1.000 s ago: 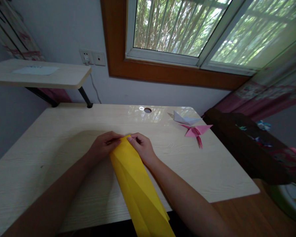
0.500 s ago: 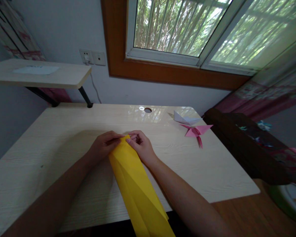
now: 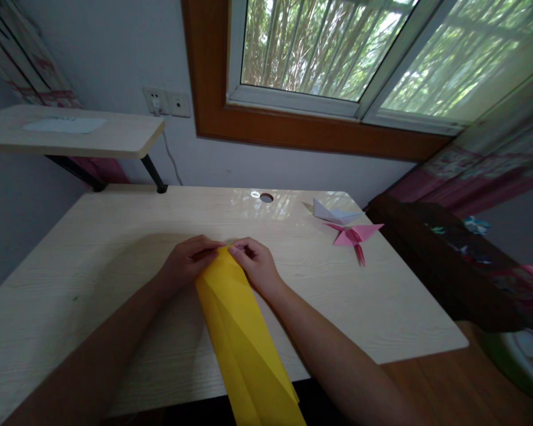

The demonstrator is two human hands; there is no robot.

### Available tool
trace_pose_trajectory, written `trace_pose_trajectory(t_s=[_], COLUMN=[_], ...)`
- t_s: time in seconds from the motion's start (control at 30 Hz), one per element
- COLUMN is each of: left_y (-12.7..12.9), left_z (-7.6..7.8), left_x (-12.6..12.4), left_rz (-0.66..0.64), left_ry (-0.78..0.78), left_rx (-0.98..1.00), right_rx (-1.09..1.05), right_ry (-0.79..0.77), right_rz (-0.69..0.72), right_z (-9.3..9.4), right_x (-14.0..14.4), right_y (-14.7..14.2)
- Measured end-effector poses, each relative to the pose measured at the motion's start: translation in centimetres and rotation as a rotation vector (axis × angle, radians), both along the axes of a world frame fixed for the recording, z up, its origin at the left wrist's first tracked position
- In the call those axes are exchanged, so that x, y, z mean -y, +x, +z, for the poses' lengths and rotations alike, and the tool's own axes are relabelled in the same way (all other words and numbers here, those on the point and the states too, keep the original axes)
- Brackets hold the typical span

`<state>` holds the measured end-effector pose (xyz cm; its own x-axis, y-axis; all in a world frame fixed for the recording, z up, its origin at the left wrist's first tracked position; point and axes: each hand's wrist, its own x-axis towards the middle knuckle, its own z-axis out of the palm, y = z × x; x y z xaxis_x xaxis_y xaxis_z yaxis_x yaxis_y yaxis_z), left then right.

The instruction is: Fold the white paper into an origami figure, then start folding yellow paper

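Since the earlier frame, yellow paper [image 3: 240,331] has slid slightly left and toward the person; its near end now hangs further off the near table edge. Both hands barely shifted.

Left hand [image 3: 187,263] rests on the paper's far tip from the left, fingers pinching the tip edge. Right hand [image 3: 256,265] meets it from the right, fingers curled and pressing the same tip. Fingertips of both hands nearly touch at the point.

Paper is folded into a long narrow strip with diagonal creases, lying on the table [image 3: 115,248], running from the middle toward the near edge and over it.

Far right on the table: pink origami [image 3: 353,236], touching or just beside white origami [image 3: 331,213] behind it. Cable hole [image 3: 266,197] at the far edge. Shelf [image 3: 115,133] far left, holding a pale sheet [image 3: 64,125]. Wall socket [image 3: 166,103] beside the window [image 3: 320,53].
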<state>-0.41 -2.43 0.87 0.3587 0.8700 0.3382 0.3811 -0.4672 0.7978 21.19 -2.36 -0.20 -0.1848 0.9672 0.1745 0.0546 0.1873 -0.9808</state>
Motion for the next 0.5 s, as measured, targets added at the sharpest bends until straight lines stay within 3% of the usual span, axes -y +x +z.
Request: trace_pose_trajectory(t_s=[0.17, 0.4, 0.5], left_y=[0.22, 0.79, 0.93], left_z=[-0.68, -0.55, -0.46], left_x=[-0.21, -0.45, -0.47], left_rz=[0.119, 0.107, 0.121], left_ry=[-0.220, -0.700, -0.801], left_rx=[0.146, 0.509, 0.624], right_rx=[0.014, -0.041, -0.037], right_ry=[0.020, -0.001, 0.017], right_rz=[-0.109, -0.217, -0.235], right_z=[-0.22, -0.45, -0.48], right_x=[-0.37, -0.64, -0.60], right_y=[0.41, 0.48, 0.44])
